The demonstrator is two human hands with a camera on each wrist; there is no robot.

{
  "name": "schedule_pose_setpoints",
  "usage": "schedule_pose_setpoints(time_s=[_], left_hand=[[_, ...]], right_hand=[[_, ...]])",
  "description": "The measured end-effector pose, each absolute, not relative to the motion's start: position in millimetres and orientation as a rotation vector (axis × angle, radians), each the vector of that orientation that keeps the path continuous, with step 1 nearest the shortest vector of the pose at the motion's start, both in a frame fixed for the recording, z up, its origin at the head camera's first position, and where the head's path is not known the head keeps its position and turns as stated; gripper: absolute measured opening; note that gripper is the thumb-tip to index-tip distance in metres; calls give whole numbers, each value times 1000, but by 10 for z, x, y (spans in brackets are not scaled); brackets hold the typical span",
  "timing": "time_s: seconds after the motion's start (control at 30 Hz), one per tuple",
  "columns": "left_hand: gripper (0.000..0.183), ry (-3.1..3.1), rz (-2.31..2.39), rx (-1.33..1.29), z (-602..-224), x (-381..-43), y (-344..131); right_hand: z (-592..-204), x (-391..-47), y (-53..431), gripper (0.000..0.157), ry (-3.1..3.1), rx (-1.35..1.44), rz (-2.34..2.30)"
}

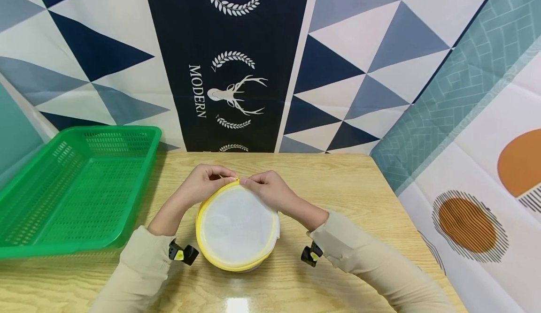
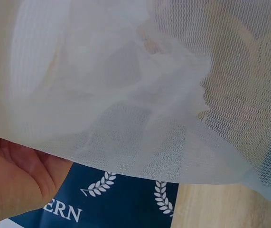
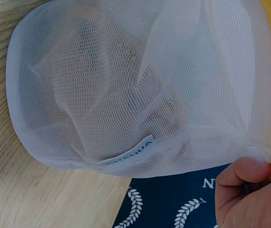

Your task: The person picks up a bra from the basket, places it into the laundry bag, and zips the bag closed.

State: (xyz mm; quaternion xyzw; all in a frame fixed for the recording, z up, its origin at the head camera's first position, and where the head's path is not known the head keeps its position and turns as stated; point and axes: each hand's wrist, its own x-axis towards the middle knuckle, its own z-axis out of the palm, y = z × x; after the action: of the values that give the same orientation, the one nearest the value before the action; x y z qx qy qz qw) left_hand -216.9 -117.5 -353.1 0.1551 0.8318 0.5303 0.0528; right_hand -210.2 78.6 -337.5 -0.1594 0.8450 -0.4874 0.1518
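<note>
A round white mesh laundry bag [image 1: 238, 224] with a yellow zipper edge [image 1: 203, 245] stands on the table, its top facing up. At the far side of that rim, my left hand [image 1: 207, 184] pinches the yellow edge between thumb and fingers. Right beside it, my right hand [image 1: 268, 191] grips the same edge, thumb on top. The right wrist view shows the bag's soft mesh side [image 3: 102, 90] and a small label [image 3: 128, 152] with blue lettering low on it. In the left wrist view, part of the left hand's fingers is hidden behind the mesh.
A green plastic basket [image 1: 139, 195] sits at the left of the wooden table [image 1: 329, 177]. Patterned cloth [image 1: 291, 130] hangs behind the table's far edge, and more cloth [image 1: 448, 172] covers the right side. Each wrist wears a small black camera [image 1: 182, 253].
</note>
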Motion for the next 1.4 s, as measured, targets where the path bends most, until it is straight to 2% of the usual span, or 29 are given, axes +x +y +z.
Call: schedule_pose_setpoints(time_s=[0.87, 1.4], left_hand=[[19, 2515, 1613, 448, -3590, -2185, -1157], [18, 2508, 1599, 492, -3593, -2192, -1110]], right_hand=[[-3377, -2117, 826, 29, 2442, -438, -1362], [-3386, -2160, 819, 28, 2451, -523, -1259]])
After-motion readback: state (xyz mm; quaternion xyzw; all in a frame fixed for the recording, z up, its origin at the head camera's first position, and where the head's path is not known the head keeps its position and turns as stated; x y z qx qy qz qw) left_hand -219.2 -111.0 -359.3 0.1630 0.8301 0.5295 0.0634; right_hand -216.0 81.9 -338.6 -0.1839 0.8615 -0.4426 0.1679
